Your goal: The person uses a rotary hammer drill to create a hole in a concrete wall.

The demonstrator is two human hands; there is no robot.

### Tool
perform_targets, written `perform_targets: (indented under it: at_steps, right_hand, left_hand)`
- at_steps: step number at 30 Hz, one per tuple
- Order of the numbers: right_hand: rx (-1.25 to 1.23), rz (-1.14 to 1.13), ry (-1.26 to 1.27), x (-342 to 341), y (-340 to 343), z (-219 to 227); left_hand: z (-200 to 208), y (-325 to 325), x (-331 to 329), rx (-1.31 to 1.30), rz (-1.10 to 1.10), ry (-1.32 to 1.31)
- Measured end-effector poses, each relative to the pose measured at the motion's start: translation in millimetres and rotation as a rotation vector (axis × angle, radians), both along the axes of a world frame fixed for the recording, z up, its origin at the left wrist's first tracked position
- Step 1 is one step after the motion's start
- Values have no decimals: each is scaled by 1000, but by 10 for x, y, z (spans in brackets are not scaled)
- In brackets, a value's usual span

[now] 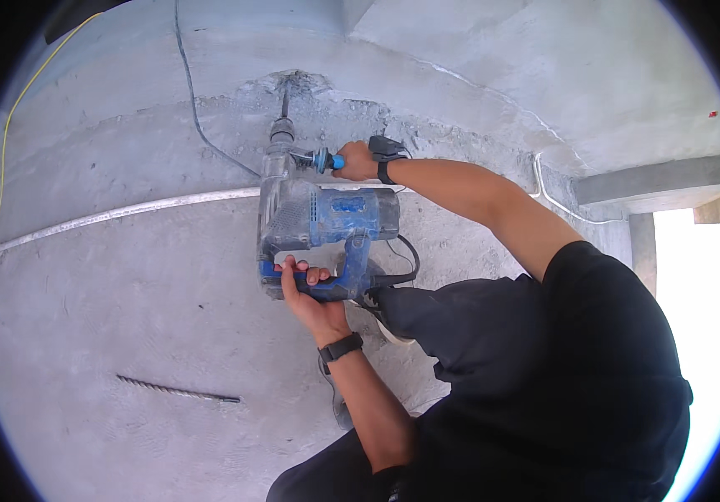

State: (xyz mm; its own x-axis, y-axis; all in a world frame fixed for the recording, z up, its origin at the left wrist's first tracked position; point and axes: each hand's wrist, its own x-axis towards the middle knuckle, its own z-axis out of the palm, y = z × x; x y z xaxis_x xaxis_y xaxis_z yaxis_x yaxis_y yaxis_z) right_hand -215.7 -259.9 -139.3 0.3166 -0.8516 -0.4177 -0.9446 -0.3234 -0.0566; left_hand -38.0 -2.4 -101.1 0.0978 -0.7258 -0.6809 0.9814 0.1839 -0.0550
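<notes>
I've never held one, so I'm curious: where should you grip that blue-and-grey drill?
The drill probably wants two grips: its rear bar from below, where a gap leaves room to wrap it, and the side handle from the right, since it sticks out from the neck.

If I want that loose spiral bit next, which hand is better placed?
Probably the left hand: gripping the rear handle of the drill, it is nearer the loose spiral bit. The right hand is farther off, on the blue side handle. The left would have to let go first.
</notes>
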Motion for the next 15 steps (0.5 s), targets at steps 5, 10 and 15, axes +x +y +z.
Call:
perform_targets:
  at_steps: [5, 10, 15]
  right_hand:
    - [41, 21, 13, 313, 135, 90]
    - [-49, 61, -23, 169, -177, 85]
    - [-52, 97, 21, 81, -226, 31]
  left_hand:
    - [-67, 111, 147, -9, 68, 91]
    - [-41, -165, -44, 50, 14, 57]
    - [-122, -140, -53, -71, 54, 108]
